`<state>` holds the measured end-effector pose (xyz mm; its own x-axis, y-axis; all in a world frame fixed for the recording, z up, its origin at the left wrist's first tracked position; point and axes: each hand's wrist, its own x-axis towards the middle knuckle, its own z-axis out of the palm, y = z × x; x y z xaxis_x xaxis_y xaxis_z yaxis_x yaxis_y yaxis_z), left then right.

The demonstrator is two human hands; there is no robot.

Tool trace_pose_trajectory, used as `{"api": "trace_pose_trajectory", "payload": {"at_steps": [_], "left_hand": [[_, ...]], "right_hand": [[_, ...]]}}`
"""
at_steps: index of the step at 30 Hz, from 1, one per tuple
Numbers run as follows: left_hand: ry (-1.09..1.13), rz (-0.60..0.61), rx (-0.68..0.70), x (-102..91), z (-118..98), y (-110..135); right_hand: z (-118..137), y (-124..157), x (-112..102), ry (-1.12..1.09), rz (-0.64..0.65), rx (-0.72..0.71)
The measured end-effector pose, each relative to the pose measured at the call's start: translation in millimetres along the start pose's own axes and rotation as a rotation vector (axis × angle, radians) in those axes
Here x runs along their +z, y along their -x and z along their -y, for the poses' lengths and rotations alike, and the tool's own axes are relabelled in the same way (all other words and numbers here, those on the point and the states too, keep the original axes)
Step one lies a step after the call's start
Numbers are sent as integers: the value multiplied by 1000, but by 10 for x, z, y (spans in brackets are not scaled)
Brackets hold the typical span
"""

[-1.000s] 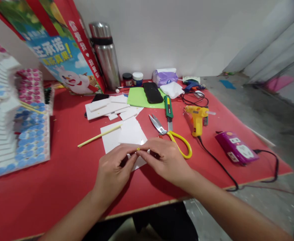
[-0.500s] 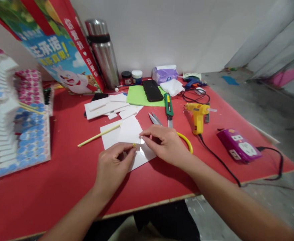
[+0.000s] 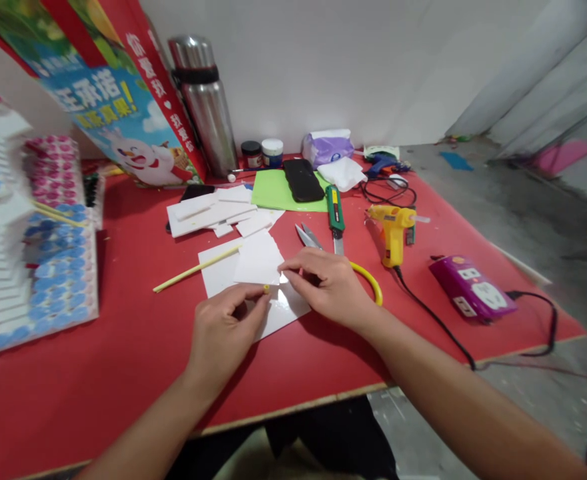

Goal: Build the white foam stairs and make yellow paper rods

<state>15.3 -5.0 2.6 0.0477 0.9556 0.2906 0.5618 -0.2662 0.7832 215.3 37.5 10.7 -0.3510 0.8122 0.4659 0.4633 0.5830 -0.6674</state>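
Observation:
Between thumb and forefinger, my left hand pinches a tiny yellow piece, too small to make out fully. My right hand is closed in a pinch at the right edge of a small white card; whether its fingertips hold anything else cannot be seen. Beneath both hands lies a larger glossy white sheet. A thin yellow stick rests across that sheet's left part. Scissors with a yellow handle lie partly hidden behind my right hand.
A green box cutter, a yellow glue gun and a purple power socket lie to the right. White offcuts, a black phone and a steel thermos are behind. A white-and-blue model stands at left.
The view has shifted very slightly. Both hands keep nearly the same pinched poses over the white sheet, and nothing was let go.

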Motion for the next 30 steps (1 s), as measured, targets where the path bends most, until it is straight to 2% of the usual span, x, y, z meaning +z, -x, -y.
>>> {"api": "trace_pose_trajectory", "payload": {"at_steps": [10, 22, 30], "left_hand": [[16, -14, 18, 6, 7, 3], [47, 7, -3, 21, 33, -13], [59, 2, -43, 29, 32, -8]], "right_hand": [[-14, 5, 17, -20, -64, -68], [-5, 11, 34, -20, -41, -50], [-21, 5, 6, -14, -104, -19]]}}
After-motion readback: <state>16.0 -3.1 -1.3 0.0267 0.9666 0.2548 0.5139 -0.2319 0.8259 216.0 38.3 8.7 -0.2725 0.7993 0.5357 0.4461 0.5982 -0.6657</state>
